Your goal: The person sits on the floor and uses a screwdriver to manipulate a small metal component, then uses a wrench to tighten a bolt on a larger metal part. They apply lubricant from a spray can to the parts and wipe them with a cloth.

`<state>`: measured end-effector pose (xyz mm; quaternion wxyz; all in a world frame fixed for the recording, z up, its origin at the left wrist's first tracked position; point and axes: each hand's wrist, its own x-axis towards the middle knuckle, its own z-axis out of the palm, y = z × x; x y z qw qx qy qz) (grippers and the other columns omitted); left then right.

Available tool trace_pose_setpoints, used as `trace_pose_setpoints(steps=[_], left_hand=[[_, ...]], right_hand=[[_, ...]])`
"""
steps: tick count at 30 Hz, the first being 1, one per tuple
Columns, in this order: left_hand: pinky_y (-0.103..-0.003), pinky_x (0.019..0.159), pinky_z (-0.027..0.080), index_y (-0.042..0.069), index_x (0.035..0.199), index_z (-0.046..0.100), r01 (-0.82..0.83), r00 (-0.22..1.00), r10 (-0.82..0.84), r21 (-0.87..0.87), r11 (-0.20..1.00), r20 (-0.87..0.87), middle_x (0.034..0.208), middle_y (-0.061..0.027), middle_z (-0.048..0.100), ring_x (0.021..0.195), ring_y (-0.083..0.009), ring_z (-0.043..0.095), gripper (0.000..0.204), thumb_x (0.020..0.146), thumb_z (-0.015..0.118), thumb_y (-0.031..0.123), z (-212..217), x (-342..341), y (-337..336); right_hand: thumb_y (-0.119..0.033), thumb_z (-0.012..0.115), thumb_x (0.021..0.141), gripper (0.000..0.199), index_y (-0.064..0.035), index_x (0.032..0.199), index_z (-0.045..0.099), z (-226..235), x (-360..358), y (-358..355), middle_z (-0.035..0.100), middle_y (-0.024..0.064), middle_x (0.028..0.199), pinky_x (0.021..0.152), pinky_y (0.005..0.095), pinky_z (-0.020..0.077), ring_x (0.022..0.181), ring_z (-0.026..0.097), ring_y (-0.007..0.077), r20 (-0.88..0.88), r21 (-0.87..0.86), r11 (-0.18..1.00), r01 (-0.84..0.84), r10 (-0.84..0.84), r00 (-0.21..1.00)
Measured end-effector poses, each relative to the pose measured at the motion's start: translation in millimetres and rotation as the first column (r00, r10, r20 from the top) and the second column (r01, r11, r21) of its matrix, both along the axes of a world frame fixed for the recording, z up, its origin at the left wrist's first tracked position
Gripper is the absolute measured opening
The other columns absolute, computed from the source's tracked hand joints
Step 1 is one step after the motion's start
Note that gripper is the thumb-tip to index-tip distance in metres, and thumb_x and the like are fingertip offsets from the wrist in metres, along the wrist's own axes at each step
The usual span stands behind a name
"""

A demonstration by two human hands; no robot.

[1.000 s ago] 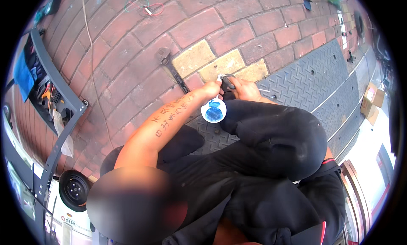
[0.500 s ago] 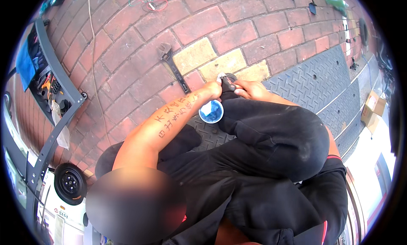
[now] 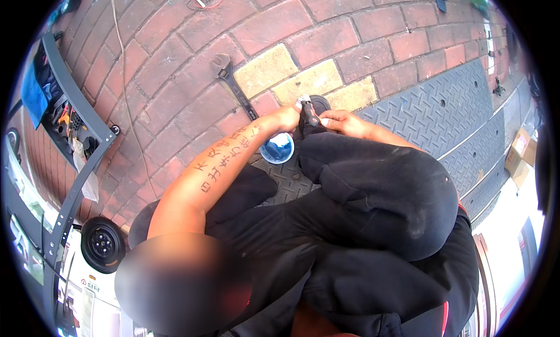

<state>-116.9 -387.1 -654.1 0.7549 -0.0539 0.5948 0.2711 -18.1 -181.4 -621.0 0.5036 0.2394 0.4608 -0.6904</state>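
Note:
My left hand (image 3: 287, 117) is closed, its curled fingers beside a dark part with reddish patches (image 3: 311, 116) and a whitish upper end (image 3: 304, 98). What those fingers hold is hidden. Against the other side of that part, my right hand (image 3: 344, 123) has thumb and fingertips drawn together, pinching something too small to name. A round black piece (image 3: 319, 103) shows just beyond it. Under my left wrist is a tub of blue grease-like paste (image 3: 276, 148); whether the hand touches it I cannot tell. An adjustable wrench (image 3: 234, 87) lies on the bricks left of my hands.
Red and yellow paving bricks (image 3: 268, 72) stretch ahead, with a dark treadplate ramp (image 3: 429, 115) at right. A tool cart (image 3: 79, 106) stands left beside a cable (image 3: 123, 74). A small wheel (image 3: 102, 244) is at lower left, a cardboard box (image 3: 519, 156) far right.
The view has shifted slightly. My left hand and the tub sit farther left, the tub partly under my wrist. More of the dark part shows between my hands, and my right fingers have drawn closer together.

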Motion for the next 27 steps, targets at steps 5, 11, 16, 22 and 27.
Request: trace_pose_setpoints(steps=[5,11,16,22,27], left_hand=[[-0.047,0.103,0.040,-0.003,0.125,0.059,0.423,0.853,-0.379,0.049,0.905,-0.360,0.128,-0.0259,0.058,0.123,-0.0406,0.053,0.062,0.103,0.022,0.042,-27,10,0],[-0.047,0.104,0.040,-0.003,0.124,0.060,0.369,0.873,-0.350,-0.009,0.929,-0.340,0.131,-0.0252,0.056,0.125,-0.0401,0.051,0.065,0.103,0.022,0.044,-43,20,-4],[-0.047,0.103,0.040,-0.002,0.124,0.060,0.357,0.872,-0.346,-0.034,0.934,-0.346,0.130,-0.0252,0.057,0.124,-0.0400,0.052,0.062,0.103,0.023,0.042,-39,17,-2],[-0.046,0.099,0.045,0.001,0.125,0.059,0.413,0.846,-0.366,0.044,0.909,-0.389,0.126,-0.0250,0.059,0.118,-0.0389,0.057,0.048,0.100,0.031,0.031,-4,-1,6],[-0.045,0.097,0.046,0.003,0.126,0.059,0.326,0.904,-0.296,0.052,0.944,-0.307,0.122,-0.0242,0.062,0.116,-0.0375,0.059,0.042,0.097,0.037,0.023,0,-7,6]], right_hand=[[-0.035,0.048,0.104,0.036,-0.0024,0.107,0.063,-11,12,-5,0.058,-0.0043,0.085,0.068,0.0218,0.0422,0.078,0.051,0.0038,0.021,-0.012,1.000,0.026,-0.026,0.999],[-0.035,0.052,0.102,0.037,-0.0009,0.108,0.064,6,6,-10,0.061,-0.0016,0.090,0.074,0.0255,0.0460,0.083,0.054,0.0069,-0.036,0.076,0.995,0.063,-0.060,0.998],[-0.030,0.055,0.101,0.032,-0.0029,0.116,0.062,10,7,-19,0.063,0.0004,0.092,0.078,0.0284,0.0473,0.087,0.056,0.0108,-0.288,0.259,0.964,0.056,0.021,0.957],[-0.035,0.064,0.095,0.039,-0.0054,0.120,0.061,15,11,-23,0.067,0.0095,0.093,0.076,0.0322,0.0497,0.084,0.063,0.0190,-0.414,0.498,0.867,0.027,0.210,0.886],[-0.038,0.067,0.090,0.039,-0.0071,0.114,0.063,28,-6,-23,0.067,0.0149,0.091,0.074,0.0385,0.0516,0.084,0.066,0.0312,-0.505,0.619,0.786,0.017,0.381,0.774]])
